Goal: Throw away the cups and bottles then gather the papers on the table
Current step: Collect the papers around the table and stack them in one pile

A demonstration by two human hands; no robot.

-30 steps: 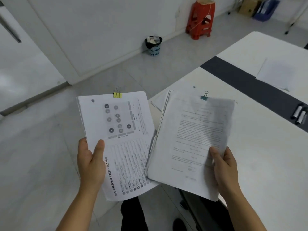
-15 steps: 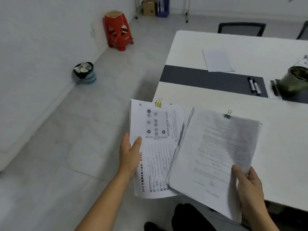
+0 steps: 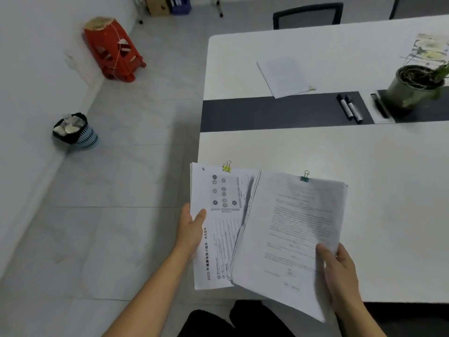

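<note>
Room: grey tiled floor; white table (image 3: 315, 147) with dark centre strip. Left hand (image 3: 190, 229): thumb and fingers closed on the yellow-clipped paper stack (image 3: 218, 229), held at the table's near corner. Right hand (image 3: 340, 271): closed on the green-clipped paper stack (image 3: 291, 227), overlapping the first. Table: loose paper sheet (image 3: 283, 77), two markers (image 3: 349, 108), potted plant (image 3: 413, 86). Floor: waste basket (image 3: 75, 132), filled, by the wall; red stool (image 3: 113, 51).

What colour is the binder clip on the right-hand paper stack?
Green binder clip, seen in the head view.
</note>
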